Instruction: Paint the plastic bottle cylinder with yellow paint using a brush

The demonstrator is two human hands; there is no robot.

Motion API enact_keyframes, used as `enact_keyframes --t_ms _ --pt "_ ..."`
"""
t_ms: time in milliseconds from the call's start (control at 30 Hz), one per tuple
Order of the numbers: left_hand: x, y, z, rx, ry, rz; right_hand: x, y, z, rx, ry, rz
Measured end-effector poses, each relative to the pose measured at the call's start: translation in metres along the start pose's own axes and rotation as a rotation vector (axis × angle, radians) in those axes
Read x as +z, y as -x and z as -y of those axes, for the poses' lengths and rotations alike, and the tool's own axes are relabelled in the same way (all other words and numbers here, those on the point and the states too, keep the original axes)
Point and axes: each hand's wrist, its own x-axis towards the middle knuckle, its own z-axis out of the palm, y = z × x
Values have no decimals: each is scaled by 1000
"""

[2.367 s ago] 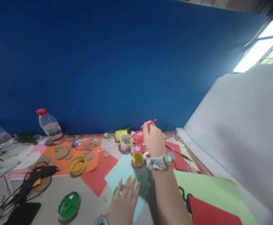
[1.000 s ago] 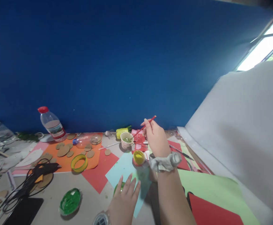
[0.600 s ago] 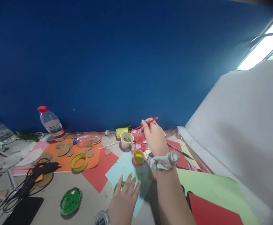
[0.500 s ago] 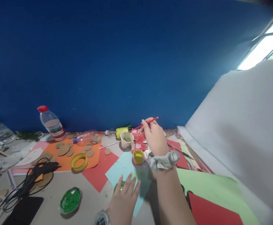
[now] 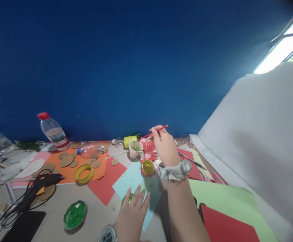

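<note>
Pinched in my right hand is a thin red-handled paintbrush, its lower end at the rim of a paper cup with greenish liquid inside. My left hand lies palm down with the fingers spread over a light blue sheet. Under its fingers a green round thing shows in part; most of it is hidden. A small cup of yellow paint stands between the hands. Left of my left hand sits a shallow dish of green paint.
On the left are an upright red-capped bottle, a clear bottle lying down, a yellow ring, cardboard discs and a black glue gun with its cord. Scissors and a red sheet lie at right. Behind rises a blue wall.
The view has shifted very slightly. Both hands keep nearly the same place, the brush end still at the paper cup.
</note>
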Motion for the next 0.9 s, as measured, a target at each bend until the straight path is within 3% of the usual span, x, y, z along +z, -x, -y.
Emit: enact_keyframes --t_ms 900 --pt "-2 -6 -2 -61 14 5 -4 2 4 -45 106 72"
